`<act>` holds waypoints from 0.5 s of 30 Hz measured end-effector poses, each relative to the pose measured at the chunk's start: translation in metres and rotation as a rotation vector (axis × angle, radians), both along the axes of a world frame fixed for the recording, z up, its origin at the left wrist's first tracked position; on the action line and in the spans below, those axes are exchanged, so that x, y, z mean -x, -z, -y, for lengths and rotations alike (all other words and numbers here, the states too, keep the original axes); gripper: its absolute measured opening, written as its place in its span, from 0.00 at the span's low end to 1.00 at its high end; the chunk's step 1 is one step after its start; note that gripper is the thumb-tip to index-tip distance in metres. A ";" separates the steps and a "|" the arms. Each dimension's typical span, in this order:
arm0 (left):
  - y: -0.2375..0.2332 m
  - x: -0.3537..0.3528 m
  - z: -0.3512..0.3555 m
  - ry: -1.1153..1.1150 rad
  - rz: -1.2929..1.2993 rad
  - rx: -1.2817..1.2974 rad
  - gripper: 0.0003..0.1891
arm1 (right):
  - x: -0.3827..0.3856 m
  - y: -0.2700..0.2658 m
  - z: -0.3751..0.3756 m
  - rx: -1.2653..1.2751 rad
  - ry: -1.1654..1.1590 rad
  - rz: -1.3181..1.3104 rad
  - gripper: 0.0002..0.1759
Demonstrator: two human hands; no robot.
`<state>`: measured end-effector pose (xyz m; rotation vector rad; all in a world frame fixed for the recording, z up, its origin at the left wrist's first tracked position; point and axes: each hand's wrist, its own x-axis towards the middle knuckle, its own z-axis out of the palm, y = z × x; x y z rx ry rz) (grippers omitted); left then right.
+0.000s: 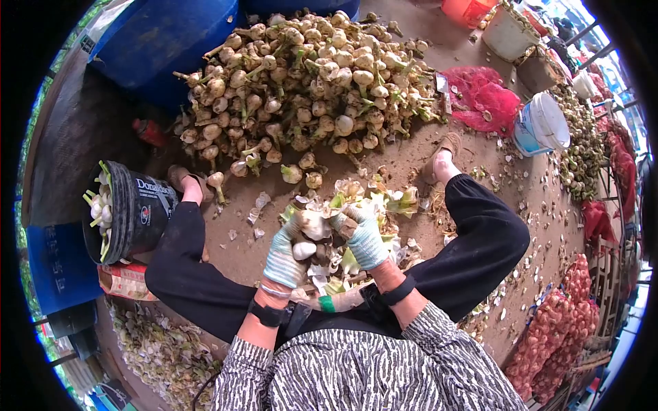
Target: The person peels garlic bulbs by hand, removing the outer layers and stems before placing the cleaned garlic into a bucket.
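Observation:
Between my hands is a garlic bulb [315,227] with loose outer skin. My left hand [283,255], in a striped knit glove, is closed around its left side. A second, cleaner white garlic bulb [303,251] sits against the left palm. In a matching glove, my right hand [365,238] pinches at the bulb's right side, its fingertips at the papery skin. Peeled skins and leaves [399,202] lie around and below both hands, between my legs.
A large heap of untrimmed garlic [308,82] lies ahead. On the left stands a black bucket [140,212] holding white bulbs with stems. Further right are a white-and-blue bucket [541,127], a red mesh bag [480,99] and filled red net sacks [558,329]. A skin pile [161,349] lies at lower left.

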<state>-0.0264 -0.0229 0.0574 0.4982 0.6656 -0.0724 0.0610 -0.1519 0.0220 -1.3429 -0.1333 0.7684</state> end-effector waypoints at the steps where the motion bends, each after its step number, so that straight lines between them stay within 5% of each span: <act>1: -0.007 -0.003 0.003 -0.048 -0.092 0.063 0.22 | -0.001 -0.006 0.000 0.015 -0.037 0.106 0.08; 3: 0.004 0.001 0.000 -0.016 -0.040 -0.053 0.22 | -0.002 -0.007 0.001 0.030 -0.074 0.216 0.08; 6: 0.025 0.005 -0.014 0.178 0.243 -0.397 0.19 | -0.001 0.003 0.004 -0.104 0.037 -0.103 0.09; 8: -0.007 -0.005 0.013 -0.079 0.198 -1.263 0.20 | 0.004 0.013 0.005 -0.306 0.099 -0.325 0.10; 9: -0.010 -0.008 0.017 -0.206 0.207 -1.044 0.24 | 0.006 0.020 0.006 -0.243 0.012 -0.197 0.11; 10: -0.010 -0.002 0.001 -0.026 0.074 -0.805 0.24 | 0.012 -0.003 0.001 -0.249 0.037 -0.143 0.12; 12: -0.015 0.001 -0.002 -0.101 0.113 -0.243 0.24 | 0.010 -0.020 -0.003 0.001 -0.017 0.028 0.13; 15: -0.005 -0.005 0.001 -0.013 0.122 -0.567 0.24 | 0.004 -0.006 -0.001 -0.048 0.033 -0.111 0.15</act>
